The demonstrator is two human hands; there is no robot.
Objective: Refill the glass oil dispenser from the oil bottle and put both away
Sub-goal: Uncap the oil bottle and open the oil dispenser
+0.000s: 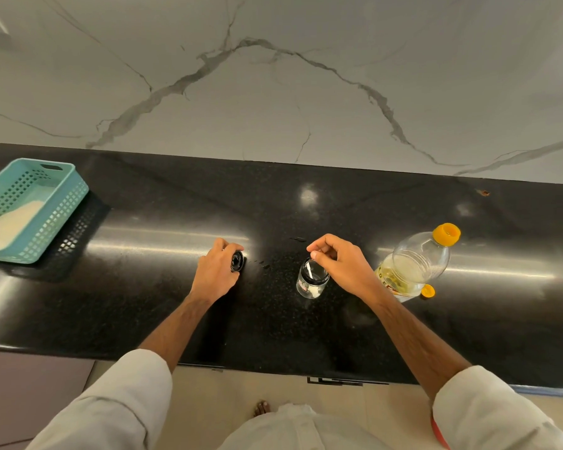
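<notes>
A small clear glass oil dispenser (pixel 310 280) stands upright and uncapped on the black counter, mid-frame. My right hand (pixel 337 261) hovers over its mouth with thumb and forefinger pinched at the rim. My left hand (pixel 216 269) holds the dispenser's black lid (pixel 237 261) down on the counter, left of the glass. A clear plastic oil bottle (pixel 413 264) with a yellow collar at its open neck stands to the right, part full of yellow oil. Its yellow cap (pixel 428 291) lies beside its base.
A teal perforated basket (pixel 51 219) with white contents sits at the far left of the counter (pixel 143 303). A few oil drops (pixel 264 264) spot the surface between lid and glass. A marble wall rises behind. The counter's front edge runs near my sleeves.
</notes>
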